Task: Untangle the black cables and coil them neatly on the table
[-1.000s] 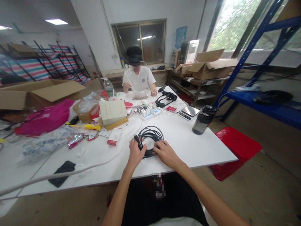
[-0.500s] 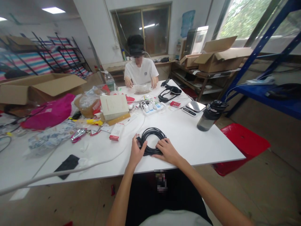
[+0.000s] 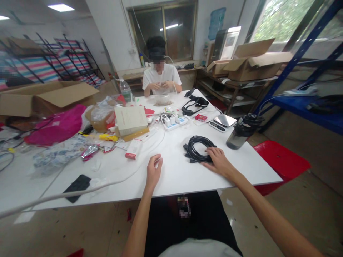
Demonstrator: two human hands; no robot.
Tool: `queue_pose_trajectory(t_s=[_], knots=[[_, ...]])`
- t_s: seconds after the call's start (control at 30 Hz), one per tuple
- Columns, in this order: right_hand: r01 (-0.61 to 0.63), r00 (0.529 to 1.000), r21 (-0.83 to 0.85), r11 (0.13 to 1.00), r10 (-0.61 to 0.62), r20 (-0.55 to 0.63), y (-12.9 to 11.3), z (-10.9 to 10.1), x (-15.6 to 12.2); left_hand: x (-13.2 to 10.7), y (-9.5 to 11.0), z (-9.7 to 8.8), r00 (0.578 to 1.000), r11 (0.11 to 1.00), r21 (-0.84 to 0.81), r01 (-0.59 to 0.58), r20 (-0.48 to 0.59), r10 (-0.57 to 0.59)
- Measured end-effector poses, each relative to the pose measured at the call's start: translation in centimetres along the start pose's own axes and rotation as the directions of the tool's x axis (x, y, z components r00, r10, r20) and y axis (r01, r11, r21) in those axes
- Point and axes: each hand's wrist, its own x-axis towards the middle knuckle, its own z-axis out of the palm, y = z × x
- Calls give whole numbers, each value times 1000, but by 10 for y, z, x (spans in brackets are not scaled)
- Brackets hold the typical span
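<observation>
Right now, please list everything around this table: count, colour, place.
table: 1, white, centre
cable coil: 1, black, near right
lidded bottle: 1, grey, right
clear bottle: 1, transparent, far left
scale: 1, silver, right
power strip: 1, white, middle
headset: 1, black, right
box: 1, cream, middle
packets: 2, red and white, middle
flat thing: 1, black, near left
bag: 1, pink, left
stool: 1, red, right
cartons: several, brown, left and right
clutter: many, mixed, left
co-worker: 1, white shirt, opposite
left grip: 1, bare, left of coil
right grip: 1, bare, on coil
</observation>
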Motion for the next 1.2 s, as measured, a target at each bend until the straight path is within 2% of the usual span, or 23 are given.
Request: queue_pose_trajectory(t_s=[0.07,0.17,0.27,0.37,0.43,0.8,1.2], knots=[[-90,993,-19,996,88,-82,12,0,-14,0,1,-2,1000,1000,-13,19,-16,-20],[-229,957,-17,973,222,-188,21,1,-39,1,1,-4,995,996,-63,68,-63,-72],[-319,920,-1,948,309,-242,24,0,-58,3,-1,-4,978,968,-218,126,-136,-158],[-341,910,16,940,334,-246,23,-1,-63,6,-3,-3,950,905,-396,155,-190,-246],[-355,907,17,935,349,-236,22,-1,-61,7,-3,-3,939,880,-445,166,-200,-278],[-380,897,51,924,382,-222,23,0,-60,7,0,-3,927,850,-490,195,-192,-323],[-410,885,71,909,415,-211,19,-2,-59,6,-2,-5,942,873,-449,190,-169,-291]])
